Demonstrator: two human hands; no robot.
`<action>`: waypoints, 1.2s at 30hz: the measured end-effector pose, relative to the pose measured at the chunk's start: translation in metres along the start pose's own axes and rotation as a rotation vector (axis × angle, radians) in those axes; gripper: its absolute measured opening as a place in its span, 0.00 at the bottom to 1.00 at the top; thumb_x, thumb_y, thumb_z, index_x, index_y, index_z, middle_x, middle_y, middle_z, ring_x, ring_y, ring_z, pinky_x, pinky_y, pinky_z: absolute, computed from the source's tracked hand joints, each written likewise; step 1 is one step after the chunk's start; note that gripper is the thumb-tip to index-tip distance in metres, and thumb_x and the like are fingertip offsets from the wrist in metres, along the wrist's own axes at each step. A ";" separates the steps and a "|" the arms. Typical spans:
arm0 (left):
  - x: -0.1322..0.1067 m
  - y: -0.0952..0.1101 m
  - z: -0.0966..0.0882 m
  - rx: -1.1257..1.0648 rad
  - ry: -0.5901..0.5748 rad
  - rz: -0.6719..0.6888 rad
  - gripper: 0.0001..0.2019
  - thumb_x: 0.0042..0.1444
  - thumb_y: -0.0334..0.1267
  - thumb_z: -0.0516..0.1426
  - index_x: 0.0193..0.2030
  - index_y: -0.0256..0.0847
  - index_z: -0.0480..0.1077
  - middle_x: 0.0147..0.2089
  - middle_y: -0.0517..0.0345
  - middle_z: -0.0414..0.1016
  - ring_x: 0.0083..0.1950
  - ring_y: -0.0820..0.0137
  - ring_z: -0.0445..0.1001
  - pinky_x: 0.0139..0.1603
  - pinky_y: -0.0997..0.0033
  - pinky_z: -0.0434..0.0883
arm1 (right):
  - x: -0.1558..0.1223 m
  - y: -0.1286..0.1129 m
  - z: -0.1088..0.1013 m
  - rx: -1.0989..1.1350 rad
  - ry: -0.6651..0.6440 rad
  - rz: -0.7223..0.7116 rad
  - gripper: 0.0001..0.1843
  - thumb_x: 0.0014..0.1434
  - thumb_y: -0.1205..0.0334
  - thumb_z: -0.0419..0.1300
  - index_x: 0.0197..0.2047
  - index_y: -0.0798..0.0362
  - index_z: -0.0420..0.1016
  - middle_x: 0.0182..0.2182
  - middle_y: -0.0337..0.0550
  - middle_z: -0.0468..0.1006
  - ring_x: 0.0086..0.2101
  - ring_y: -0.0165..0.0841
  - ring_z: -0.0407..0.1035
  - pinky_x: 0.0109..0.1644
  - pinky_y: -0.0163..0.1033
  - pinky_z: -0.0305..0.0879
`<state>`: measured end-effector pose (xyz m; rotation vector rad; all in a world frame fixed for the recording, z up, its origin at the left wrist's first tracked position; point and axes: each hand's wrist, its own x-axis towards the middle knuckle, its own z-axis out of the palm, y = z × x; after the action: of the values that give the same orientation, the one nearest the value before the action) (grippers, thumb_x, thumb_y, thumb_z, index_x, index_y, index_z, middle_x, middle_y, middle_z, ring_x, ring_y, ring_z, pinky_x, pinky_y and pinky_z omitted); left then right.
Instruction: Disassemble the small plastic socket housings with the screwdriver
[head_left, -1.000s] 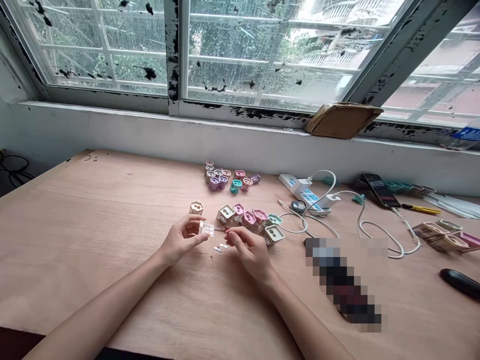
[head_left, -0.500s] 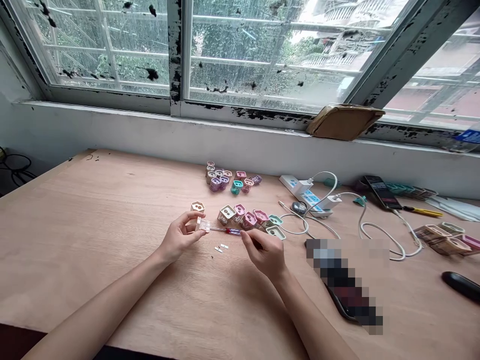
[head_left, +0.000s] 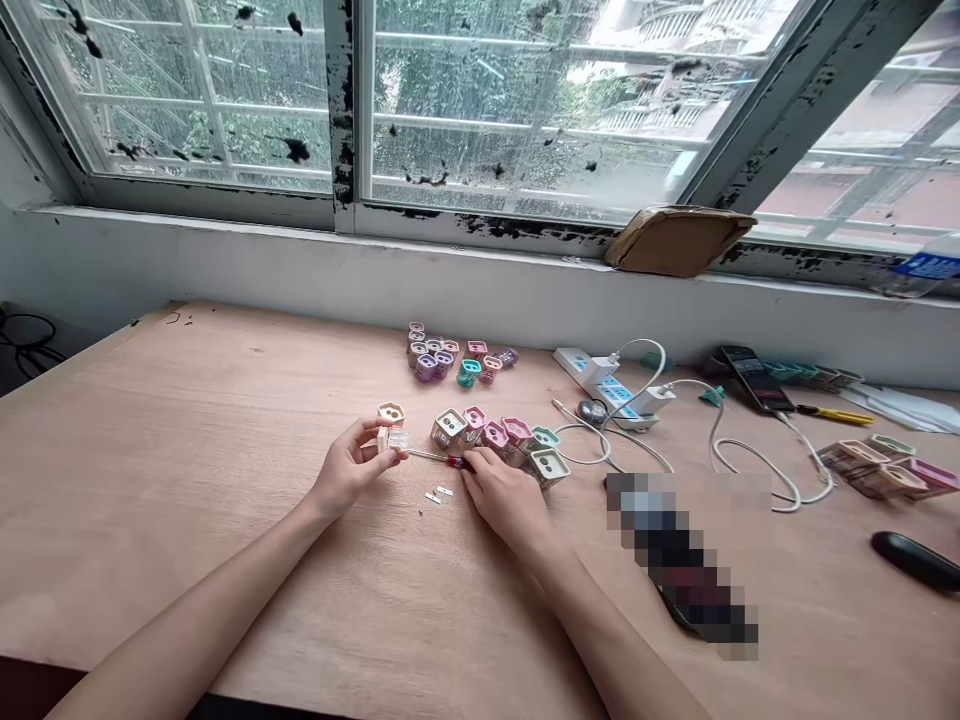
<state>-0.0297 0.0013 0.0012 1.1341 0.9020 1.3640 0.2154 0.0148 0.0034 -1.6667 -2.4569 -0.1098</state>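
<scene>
My left hand (head_left: 354, 466) is closed on a small clear plastic case (head_left: 397, 439), held just above the table. Closed round the red handle of a screwdriver (head_left: 435, 456) is my right hand (head_left: 504, 493). The screwdriver's thin shaft points left, its tip at or close to the case; whether it touches, I cannot tell. Under the shaft lie small white strips (head_left: 438, 494) and a tiny dark bit. A cream-topped case (head_left: 391, 413) stands just behind my left hand. Several pink, cream and green cases (head_left: 494, 436) stand in a row behind my right hand.
Farther back is a cluster of purple, pink and teal cases (head_left: 442, 362). To the right are a power strip (head_left: 607, 392) with white cables, a phone (head_left: 754, 378), a yellow-handled tool (head_left: 834, 414), more cases (head_left: 885, 467) and a black object (head_left: 916, 561). A blurred-out device lies nearer.
My right hand has turned palm-down and lower over the screwdriver handle, covering more of it. The clear case has shifted and turned slightly in my left hand. The whole view has moved a little.
</scene>
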 end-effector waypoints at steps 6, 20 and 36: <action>0.000 0.003 -0.003 0.045 0.008 -0.020 0.27 0.49 0.46 0.70 0.53 0.37 0.70 0.46 0.48 0.79 0.44 0.62 0.83 0.48 0.62 0.80 | -0.001 0.007 0.004 0.446 0.243 -0.075 0.05 0.66 0.63 0.59 0.44 0.50 0.76 0.36 0.41 0.83 0.30 0.36 0.76 0.31 0.36 0.67; -0.002 0.003 -0.001 0.134 -0.044 0.003 0.22 0.53 0.47 0.68 0.51 0.39 0.73 0.56 0.48 0.75 0.47 0.64 0.80 0.49 0.65 0.79 | -0.003 0.003 -0.014 0.781 0.577 -0.159 0.07 0.68 0.61 0.57 0.36 0.51 0.71 0.26 0.38 0.73 0.22 0.30 0.64 0.26 0.35 0.62; -0.003 0.004 0.000 0.169 -0.042 0.006 0.22 0.55 0.49 0.67 0.52 0.40 0.74 0.56 0.49 0.76 0.42 0.66 0.81 0.45 0.67 0.79 | -0.007 -0.002 -0.007 0.865 0.536 -0.098 0.14 0.70 0.53 0.55 0.36 0.51 0.72 0.25 0.40 0.74 0.22 0.31 0.65 0.24 0.35 0.61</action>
<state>-0.0313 -0.0026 0.0040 1.2906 0.9982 1.2826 0.2163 0.0062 0.0088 -0.9708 -1.7734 0.3883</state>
